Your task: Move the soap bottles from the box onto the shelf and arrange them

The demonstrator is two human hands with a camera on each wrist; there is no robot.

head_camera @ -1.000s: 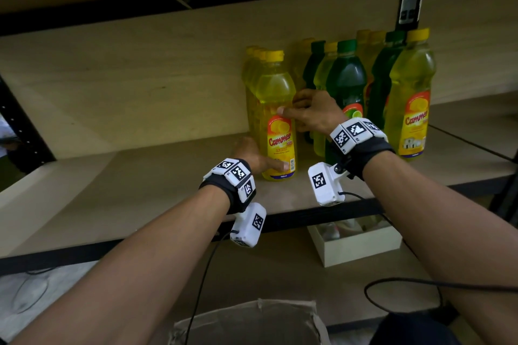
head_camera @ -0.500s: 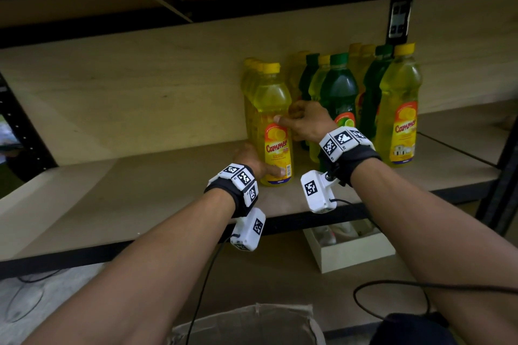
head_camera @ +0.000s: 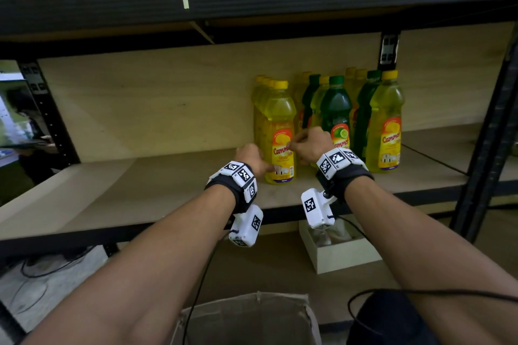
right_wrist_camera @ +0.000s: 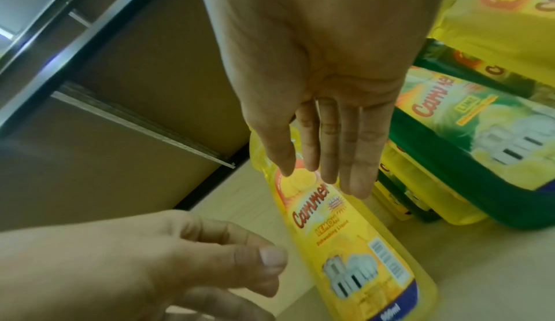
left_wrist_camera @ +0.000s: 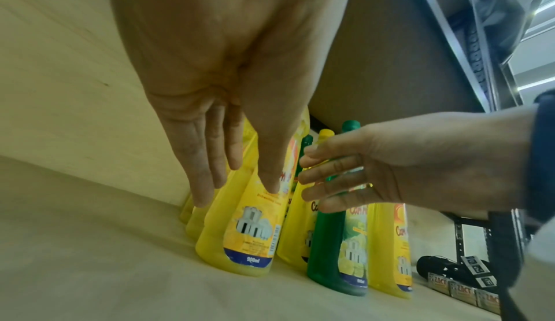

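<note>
Several yellow and green soap bottles stand in rows on the wooden shelf point(head_camera: 140, 190). The front yellow bottle point(head_camera: 280, 120) stands upright at the left end of the group. My left hand point(head_camera: 262, 161) is at its lower left, fingers straight along its side point(left_wrist_camera: 237, 183), thumb by the label. My right hand point(head_camera: 301, 144) hovers at the bottle's right, fingers straight over the label point(right_wrist_camera: 324, 174). Neither hand grips the yellow bottle point(right_wrist_camera: 354, 243). A green bottle point(head_camera: 335, 109) stands just behind my right hand.
A cardboard box point(head_camera: 246, 316) sits below, near my body. A white box point(head_camera: 342, 255) lies on the lower shelf. A black upright post point(head_camera: 487, 134) bounds the shelf on the right. The upper shelf beam point(head_camera: 252, 5) runs overhead. Bare shelf board stretches left of the bottles.
Both hands have loosened from the front yellow bottle and drawn slightly back, fingers straightening. The bottle stays standing where it was. My head view has pulled back and up.
</note>
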